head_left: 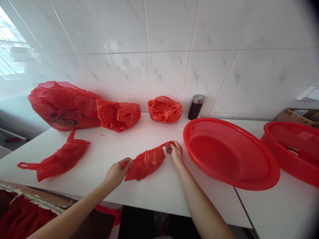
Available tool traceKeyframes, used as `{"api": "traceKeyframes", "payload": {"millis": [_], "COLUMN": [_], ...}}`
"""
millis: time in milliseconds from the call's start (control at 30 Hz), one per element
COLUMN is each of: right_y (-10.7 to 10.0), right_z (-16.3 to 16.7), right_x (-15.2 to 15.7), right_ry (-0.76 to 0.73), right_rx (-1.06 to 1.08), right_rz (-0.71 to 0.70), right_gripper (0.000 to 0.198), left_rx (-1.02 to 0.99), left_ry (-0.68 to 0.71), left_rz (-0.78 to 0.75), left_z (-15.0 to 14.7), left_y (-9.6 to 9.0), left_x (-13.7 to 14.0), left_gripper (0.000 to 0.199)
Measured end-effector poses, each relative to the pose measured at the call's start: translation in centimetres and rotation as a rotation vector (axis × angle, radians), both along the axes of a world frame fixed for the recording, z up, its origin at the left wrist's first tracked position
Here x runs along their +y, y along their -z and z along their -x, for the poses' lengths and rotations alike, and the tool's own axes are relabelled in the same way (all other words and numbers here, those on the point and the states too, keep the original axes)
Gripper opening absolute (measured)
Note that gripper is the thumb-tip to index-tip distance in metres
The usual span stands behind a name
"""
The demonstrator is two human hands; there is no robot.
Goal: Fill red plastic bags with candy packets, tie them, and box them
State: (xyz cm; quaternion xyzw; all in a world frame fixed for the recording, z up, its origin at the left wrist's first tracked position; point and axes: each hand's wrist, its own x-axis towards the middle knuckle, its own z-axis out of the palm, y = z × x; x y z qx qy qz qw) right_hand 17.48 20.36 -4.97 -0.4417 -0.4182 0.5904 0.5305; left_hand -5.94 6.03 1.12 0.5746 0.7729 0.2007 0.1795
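Observation:
A small filled red plastic bag (147,163) lies on the white table between my hands. My left hand (117,171) pinches its near left end. Thumb and fingers of my right hand (175,152) are closed on the handle at its far right end, which is stretched out. What fills the bag is hidden by the red plastic. To the left lies a second filled red plastic bag (61,159), its handles sticking out at both ends and touched by neither hand.
Along the tiled wall stand a large red bag (64,106), two bunched red bags (119,116) and a dark flask (195,108). A red perforated basket (224,156) is right of my right hand, with another red basket (294,156) beyond. An open carton (37,202) sits below the table's front left edge.

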Motion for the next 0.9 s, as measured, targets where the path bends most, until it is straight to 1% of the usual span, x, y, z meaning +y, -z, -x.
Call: {"api": "traceKeyframes", "payload": {"millis": [67,133,200,233,300,367,433,467,533,600,633,733,767,900], "right_y": [0.0,-0.1,-0.1,0.0,0.1,0.3,0.5,0.5,0.2,-0.3,-0.6,-1.6,-1.9,-2.7], "right_z": [0.0,0.2,0.3,0.4,0.4,0.4,0.3,0.3,0.5,0.9,1.1,1.5,1.5,1.1], "right_x": [-0.3,-0.7,-1.2,-1.4,-1.8,-1.8,-1.8,-1.8,-2.0,-2.4,-2.7,-3.6,-3.9,-4.3], "right_ry": [-0.059,-0.134,-0.207,-0.239,-0.291,-0.324,-0.337,-0.34,-0.35,-0.395,-0.429,-0.512,-0.52,-0.547], "right_rx": [-0.015,-0.029,-0.05,-0.064,-0.1,-0.139,-0.166,-0.17,-0.159,-0.125,-0.105,-0.037,-0.008,0.11], "right_rz": [-0.043,-0.086,-0.13,-0.152,-0.192,-0.219,-0.228,-0.227,-0.219,-0.214,-0.217,-0.223,-0.219,-0.188], "right_gripper": [0.028,0.039,0.051,0.055,0.061,0.063,0.059,0.056,0.053,0.052,0.048,0.025,0.022,0.025], "left_rx": [-0.002,0.048,0.125,0.153,0.165,0.137,0.116,0.106,0.08,0.039,0.019,-0.066,-0.101,-0.238], "left_ry": [-0.005,-0.007,0.061,0.116,0.219,0.255,0.254,0.246,0.222,0.208,0.209,0.219,0.215,0.194], "left_rz": [-0.013,-0.08,-0.134,-0.129,-0.054,0.032,0.046,0.031,-0.023,-0.07,-0.084,-0.123,-0.137,-0.148], "left_z": [0.3,-0.2,-1.6,-2.5,-4.1,-5.0,-4.9,-4.7,-4.0,-3.7,-3.6,-3.8,-3.9,-4.0], "left_y": [-1.1,-2.4,-3.4,-3.6,-3.4,-2.8,-2.3,-2.3,-2.5,-3.0,-3.2,-3.7,-3.7,-3.5], "left_x": [0.8,1.9,3.0,3.5,4.3,4.7,4.9,4.8,4.5,3.8,3.5,2.4,2.2,1.9], "left_gripper": [0.031,0.039,0.045,0.046,0.044,0.032,0.021,0.019,0.018,0.02,0.02,0.02,0.02,0.019]}}
